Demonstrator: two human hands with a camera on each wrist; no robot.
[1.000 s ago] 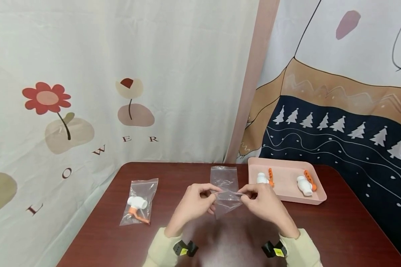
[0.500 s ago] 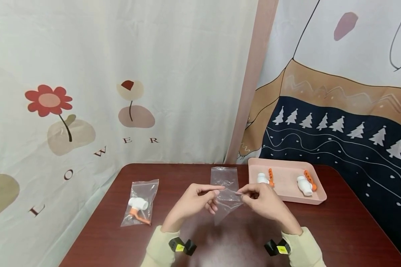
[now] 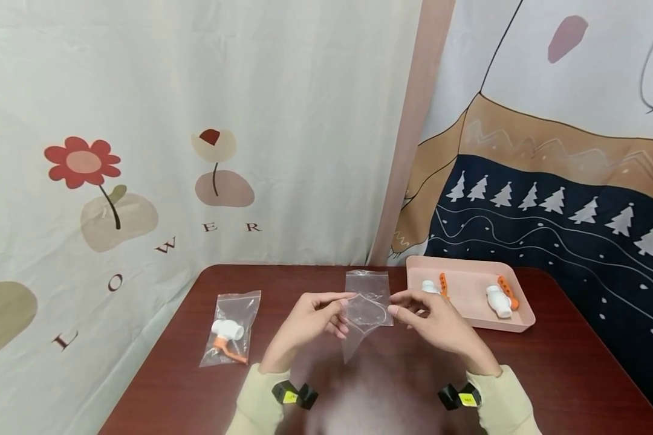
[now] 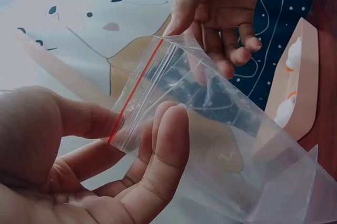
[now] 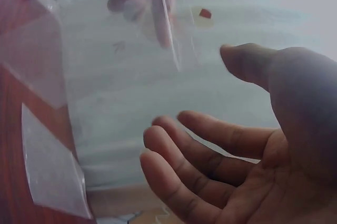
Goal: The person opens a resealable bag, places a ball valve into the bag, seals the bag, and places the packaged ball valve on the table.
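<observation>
My left hand (image 3: 310, 321) pinches a top corner of a clear zip bag (image 3: 366, 314) between thumb and forefinger. The bag's mouth gapes in the head view, and its lower corner hangs down over the table. A red line runs along the zip edge (image 4: 138, 88) in the left wrist view. At the bag's other side is my right hand (image 3: 438, 320), its thumb and fingers spread with nothing between them in the right wrist view. Behind the held bag, another flat clear zip bag (image 3: 367, 280) lies on the table.
On the left lies a zip bag (image 3: 245, 311) holding a white valve (image 3: 227, 329) with an orange handle. A pink tray (image 3: 470, 272) at the back right holds two similar white-and-orange valves (image 3: 499, 302). A printed curtain (image 3: 305, 121) hangs behind the brown table (image 3: 370, 399).
The held bag's mouth has spread from a narrow slit to a wide opening. My right thumb and fingers have parted and let go of its edge; my left hand still pinches its side.
</observation>
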